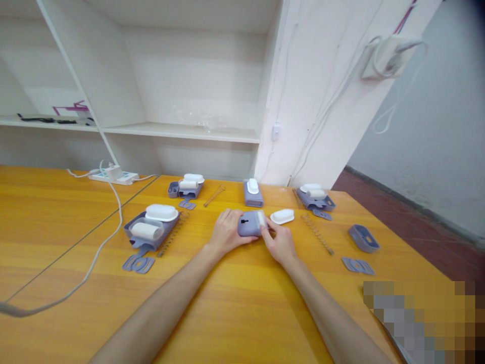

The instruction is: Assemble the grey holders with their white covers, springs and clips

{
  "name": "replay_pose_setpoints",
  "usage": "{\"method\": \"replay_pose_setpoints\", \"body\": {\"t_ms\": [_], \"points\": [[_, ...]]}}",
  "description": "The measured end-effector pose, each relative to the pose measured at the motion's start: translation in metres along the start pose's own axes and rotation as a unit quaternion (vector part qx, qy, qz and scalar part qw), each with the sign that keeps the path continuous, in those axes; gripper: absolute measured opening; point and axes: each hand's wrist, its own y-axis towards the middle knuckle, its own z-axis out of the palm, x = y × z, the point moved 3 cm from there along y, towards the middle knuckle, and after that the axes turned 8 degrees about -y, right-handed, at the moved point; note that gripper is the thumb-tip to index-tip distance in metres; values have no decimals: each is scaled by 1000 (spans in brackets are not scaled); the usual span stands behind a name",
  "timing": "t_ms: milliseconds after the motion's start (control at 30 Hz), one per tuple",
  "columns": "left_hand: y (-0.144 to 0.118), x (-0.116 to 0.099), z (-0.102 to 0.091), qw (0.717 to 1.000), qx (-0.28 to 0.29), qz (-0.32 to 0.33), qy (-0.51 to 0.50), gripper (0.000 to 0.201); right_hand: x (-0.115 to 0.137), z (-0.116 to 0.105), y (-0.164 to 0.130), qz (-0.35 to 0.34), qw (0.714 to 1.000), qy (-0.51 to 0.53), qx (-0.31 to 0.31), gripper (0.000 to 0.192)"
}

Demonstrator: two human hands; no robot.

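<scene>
Both hands' fingers closed around purple case (250,224) with white roller inside; left hand (227,233), right hand (279,241).

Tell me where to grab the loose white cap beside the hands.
Take the white cap across its two long sides, coming from above. It lies flat and domed on the table, just clear of the right hand, with open table behind it.
</scene>
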Motion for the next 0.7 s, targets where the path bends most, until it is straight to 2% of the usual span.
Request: {"method": "replay_pose_setpoints", "body": {"t_ms": [133,267,367,500,567,700], "points": [[0,1,2,1000,-4,1,2,62,4,0,-1,-14,1000,-11,1,40],[0,1,4,1000,5,-3,-9,65,0,2,-1,16,1000,-19,-16,41],[0,0,6,1000,23,1,-15,67,-6,4,2,32,997,-44,-51,46],[1,-3,7,999,46,17,-12,67,-14,2,9,32,985,-126,-109,37],[1,-3,8,998,53,17,-6,68,-20,2,13,32,976,-187,-103,37],[2,-1,8,998,63,5,7,65,-33,3,17,17,956,-293,-31,54]]}}
